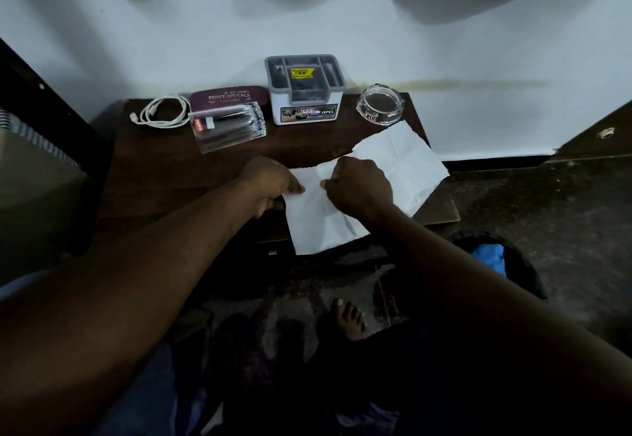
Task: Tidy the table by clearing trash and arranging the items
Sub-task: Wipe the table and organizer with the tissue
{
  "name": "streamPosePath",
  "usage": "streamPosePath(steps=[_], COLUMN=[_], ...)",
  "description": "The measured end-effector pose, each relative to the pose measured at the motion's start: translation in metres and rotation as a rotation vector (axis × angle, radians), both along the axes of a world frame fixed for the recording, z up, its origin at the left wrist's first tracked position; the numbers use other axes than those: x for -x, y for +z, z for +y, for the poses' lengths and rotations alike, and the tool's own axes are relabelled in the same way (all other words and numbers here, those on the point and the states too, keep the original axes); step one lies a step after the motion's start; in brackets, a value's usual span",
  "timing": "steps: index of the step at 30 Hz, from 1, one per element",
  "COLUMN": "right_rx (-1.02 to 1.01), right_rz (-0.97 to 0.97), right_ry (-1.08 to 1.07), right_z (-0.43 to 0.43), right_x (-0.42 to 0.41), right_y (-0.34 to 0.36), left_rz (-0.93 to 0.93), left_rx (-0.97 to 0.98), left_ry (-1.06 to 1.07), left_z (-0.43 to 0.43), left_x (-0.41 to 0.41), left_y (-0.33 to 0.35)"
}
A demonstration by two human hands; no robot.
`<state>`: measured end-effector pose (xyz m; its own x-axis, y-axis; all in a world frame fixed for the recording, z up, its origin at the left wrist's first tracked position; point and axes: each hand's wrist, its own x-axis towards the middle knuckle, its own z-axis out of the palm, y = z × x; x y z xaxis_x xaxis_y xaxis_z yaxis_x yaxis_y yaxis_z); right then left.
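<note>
1. Forearms are reaching in from the near edge in the head view. The left hand [270,182] is pinching the left edge of the paper [321,223], and the right hand [359,184] is gripping its middle with curled fingers.
2. That paper is lying on the near right corner of the table [164,179], overhanging the front, its far edge ragged.
3. It is probably being gathered as trash. Drawing both hands together, low, should keep scraps from escaping.
4. What looks like a bin [526,271] is waiting on the floor to the right. The ashtray [379,105] is sitting just beyond the paper, so lifting gently seems wise.

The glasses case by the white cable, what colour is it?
The glasses case is dark maroon with pale lettering; the head view shows it.
</note>
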<state>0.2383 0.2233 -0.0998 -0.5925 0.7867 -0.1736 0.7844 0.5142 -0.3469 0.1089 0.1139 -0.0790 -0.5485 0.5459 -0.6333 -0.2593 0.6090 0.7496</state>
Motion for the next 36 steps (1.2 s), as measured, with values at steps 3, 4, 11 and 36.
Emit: streamPosePath(steps=[3,4,11,36], right_rx=[-0.003,-0.001,0.067,0.163], right_rz=[0.001,0.009,0.133,0.125], right_ry=[-0.014,-0.021,-0.072,-0.254], right_z=[0.000,0.000,0.004,0.077], right_x=[0.001,0.001,0.000,-0.051], right_y=[0.001,0.001,0.012,0.060], left_rz=[0.002,-0.001,-0.019,-0.036], left_rx=[-0.008,-0.011,-0.040,-0.182], left_ry=[0.005,0.004,0.041,0.138], left_z=[0.000,0.000,0.002,0.017], left_x=[0.000,0.000,-0.001,-0.011], left_y=[0.001,0.001,0.002,-0.012])
